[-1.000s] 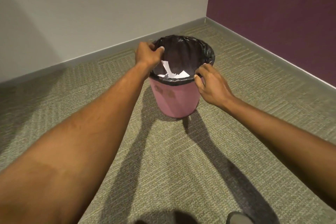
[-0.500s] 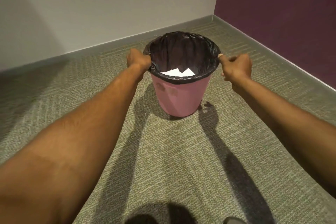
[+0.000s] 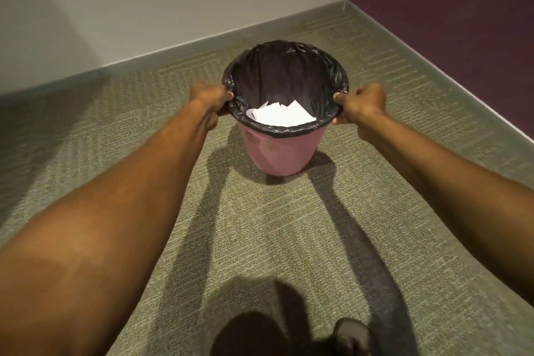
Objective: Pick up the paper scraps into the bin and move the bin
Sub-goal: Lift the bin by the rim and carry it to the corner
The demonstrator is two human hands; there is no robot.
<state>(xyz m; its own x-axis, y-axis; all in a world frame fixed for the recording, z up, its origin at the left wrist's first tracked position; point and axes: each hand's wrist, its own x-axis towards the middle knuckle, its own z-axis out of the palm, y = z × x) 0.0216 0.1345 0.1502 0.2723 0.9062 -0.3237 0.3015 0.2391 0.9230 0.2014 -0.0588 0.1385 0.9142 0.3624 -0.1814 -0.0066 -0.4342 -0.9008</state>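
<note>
A pink bin (image 3: 281,154) with a black liner stands upright on the carpet in the middle of the head view. White paper scraps (image 3: 279,114) lie at its bottom. My left hand (image 3: 208,99) grips the bin's left rim, fingers curled over the liner. My right hand (image 3: 359,102) grips the right rim the same way. Both arms reach forward from the lower corners of the view.
Grey-green carpet (image 3: 260,240) covers the floor. A white wall (image 3: 173,3) with a grey baseboard runs behind the bin, and a dark purple wall (image 3: 462,9) meets it at the right corner. My shoes show at the lower edge.
My right hand went from the near rim out to the right rim and took hold there. My left hand shifted along the left rim. The view has closed in on the bin.
</note>
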